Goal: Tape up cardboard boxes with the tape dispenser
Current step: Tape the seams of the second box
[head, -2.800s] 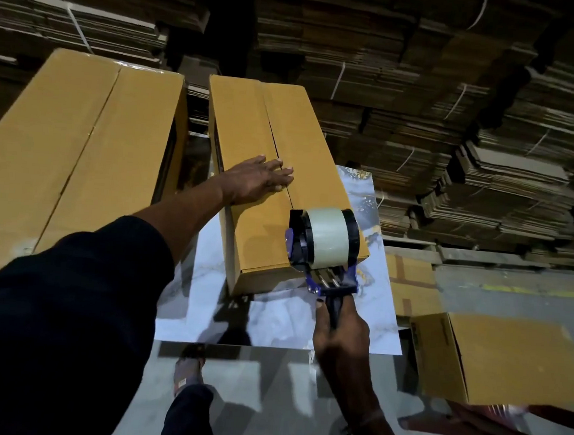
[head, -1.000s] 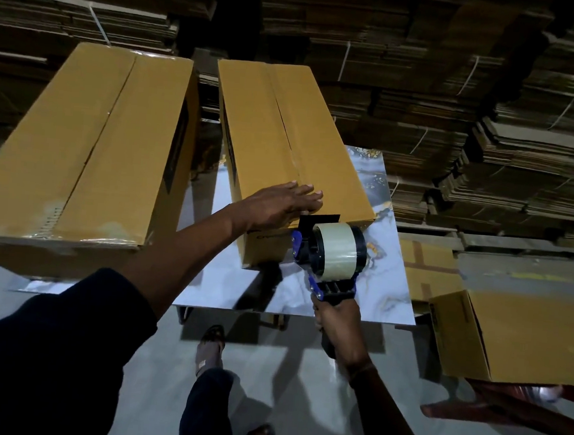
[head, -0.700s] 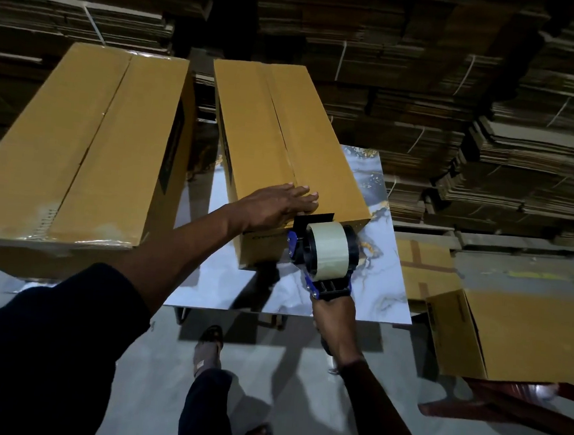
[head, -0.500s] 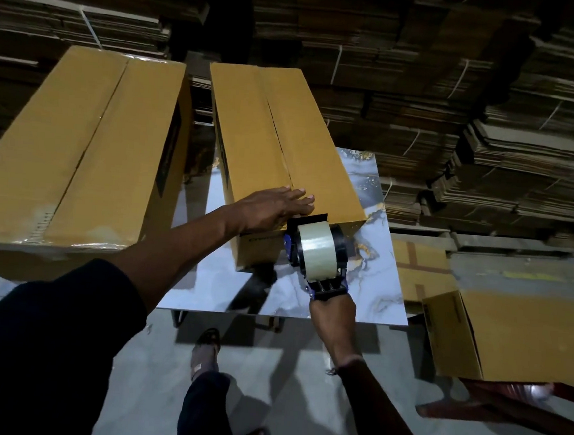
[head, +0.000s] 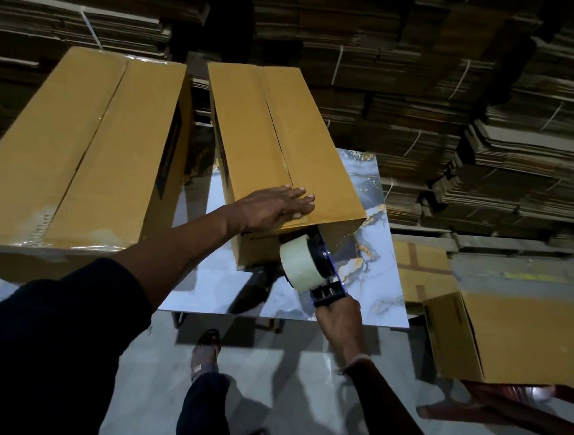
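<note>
Two flaps meet along the cardboard box [head: 278, 141] seam, apparently untaped

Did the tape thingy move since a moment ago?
Yes. The tape dispenser has moved in toward the middle box. Earlier it stood clear, in front of the box's near right corner; now its front meets the box's near end face, below the left hand.

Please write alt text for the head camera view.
A person's left hand presses flat on a cardboard box on a marbled table, while the right hand holds a tape dispenser against its near end.
</note>
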Available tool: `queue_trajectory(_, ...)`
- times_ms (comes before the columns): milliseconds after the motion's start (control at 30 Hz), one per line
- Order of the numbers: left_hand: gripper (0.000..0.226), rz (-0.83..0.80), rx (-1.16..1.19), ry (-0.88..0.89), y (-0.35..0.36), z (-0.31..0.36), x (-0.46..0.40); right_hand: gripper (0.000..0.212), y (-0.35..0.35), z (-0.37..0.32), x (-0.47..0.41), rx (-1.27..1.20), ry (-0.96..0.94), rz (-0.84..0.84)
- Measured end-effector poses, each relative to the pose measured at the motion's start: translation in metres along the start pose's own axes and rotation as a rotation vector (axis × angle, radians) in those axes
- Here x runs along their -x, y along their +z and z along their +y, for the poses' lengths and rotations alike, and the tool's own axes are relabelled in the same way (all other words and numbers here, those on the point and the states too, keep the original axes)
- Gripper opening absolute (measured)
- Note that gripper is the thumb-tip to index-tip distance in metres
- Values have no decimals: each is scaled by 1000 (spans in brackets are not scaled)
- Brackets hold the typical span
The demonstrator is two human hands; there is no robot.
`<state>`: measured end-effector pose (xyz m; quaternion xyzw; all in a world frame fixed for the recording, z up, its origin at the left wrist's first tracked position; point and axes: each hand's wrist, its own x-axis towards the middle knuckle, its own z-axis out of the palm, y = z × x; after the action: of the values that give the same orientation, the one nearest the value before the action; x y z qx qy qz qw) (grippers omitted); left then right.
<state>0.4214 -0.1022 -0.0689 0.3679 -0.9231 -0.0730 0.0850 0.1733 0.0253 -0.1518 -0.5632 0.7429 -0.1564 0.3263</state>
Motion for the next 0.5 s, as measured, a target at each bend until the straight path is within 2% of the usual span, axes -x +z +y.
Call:
queue_trajectory(67,47,-79,112,-120,29,-29,-1,26,9,14,-3,-87,38,-74)
queue_trajectory(167,46,-25,148,-117,22,-16,-3,15,24,40,-3,-342,162,-210)
queue_trajectory(267,48,-12,141,-89,25,-18,-3,31,27,52,4,-639,323,-302)
queue_trajectory(367,64,-39,118,-94,29,-17,-6,50,22,60,1,-822,483,-424)
queue_trajectory(500,87,-86,46,-136,31,-8,-9,46,20,72,-15,-1006,594,-533)
